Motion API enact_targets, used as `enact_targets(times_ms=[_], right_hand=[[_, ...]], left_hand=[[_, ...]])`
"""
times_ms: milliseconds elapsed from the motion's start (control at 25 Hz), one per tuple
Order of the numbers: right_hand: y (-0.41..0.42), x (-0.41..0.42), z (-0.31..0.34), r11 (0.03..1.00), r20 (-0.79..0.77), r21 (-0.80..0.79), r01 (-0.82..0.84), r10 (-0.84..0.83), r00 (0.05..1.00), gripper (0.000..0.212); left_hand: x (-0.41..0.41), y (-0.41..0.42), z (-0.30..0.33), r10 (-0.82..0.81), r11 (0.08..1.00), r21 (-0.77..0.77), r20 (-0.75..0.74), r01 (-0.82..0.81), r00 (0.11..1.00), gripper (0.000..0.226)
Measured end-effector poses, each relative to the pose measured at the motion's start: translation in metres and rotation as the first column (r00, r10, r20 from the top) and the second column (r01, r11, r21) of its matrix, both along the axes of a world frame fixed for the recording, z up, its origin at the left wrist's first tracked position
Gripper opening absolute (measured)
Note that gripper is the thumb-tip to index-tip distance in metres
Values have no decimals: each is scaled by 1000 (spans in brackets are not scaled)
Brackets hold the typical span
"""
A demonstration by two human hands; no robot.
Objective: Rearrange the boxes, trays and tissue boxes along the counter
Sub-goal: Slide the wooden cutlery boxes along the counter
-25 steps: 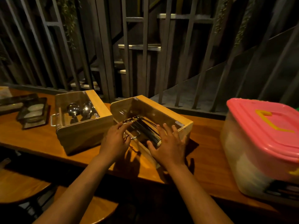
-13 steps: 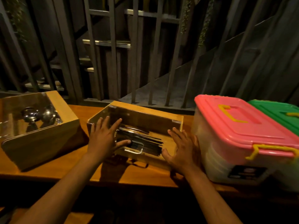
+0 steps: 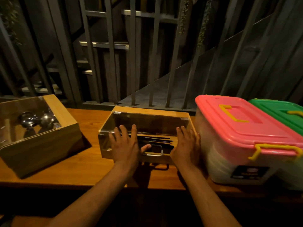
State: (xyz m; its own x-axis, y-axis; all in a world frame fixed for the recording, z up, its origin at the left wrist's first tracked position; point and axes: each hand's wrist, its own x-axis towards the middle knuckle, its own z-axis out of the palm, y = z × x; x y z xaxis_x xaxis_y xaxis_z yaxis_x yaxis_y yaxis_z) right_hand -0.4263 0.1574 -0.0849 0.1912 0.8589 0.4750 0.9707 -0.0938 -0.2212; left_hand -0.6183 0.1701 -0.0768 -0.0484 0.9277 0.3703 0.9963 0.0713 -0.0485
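Hands (image 3: 155, 145) flat on wooden box (image 3: 147, 115)

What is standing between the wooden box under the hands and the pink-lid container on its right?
Nothing visible. The wooden box already sits close beside the pink-lid container; only the right hand lies at that narrow gap. The left hand rests on the box's clear lid.

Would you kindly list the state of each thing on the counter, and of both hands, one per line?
Middle wooden box: clear lid shut, dark utensils inside, square to the counter edge, beside the pink-lidded bin.
Left wooden box: clear lid shut, metal ladles inside, turned at an angle.
Pink-lidded bin: lid on, yellow latch down.
Green-lidded bin: lid on.
Left hand: open, flat on the middle box.
Right hand: open, flat on it.
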Motion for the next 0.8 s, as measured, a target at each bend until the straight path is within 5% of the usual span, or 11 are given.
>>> enact_targets(times_ms=[160, 440, 800], right_hand=[[2, 3, 3, 996, -33, -11, 84, -85, 996, 83], [0, 11, 0, 997, -9, -23, 71, -71, 997, 81], [0, 31, -4, 994, 33, 23, 103, -103, 994, 78]], left_hand=[[-4, 9, -2, -148, 989, 21, 21, 147, 989, 92], [-73, 48, -8, -76, 995, -15, 514, 98, 855, 98], [-44, 42, -2, -103, 992, -15, 505, 128, 857, 98]])
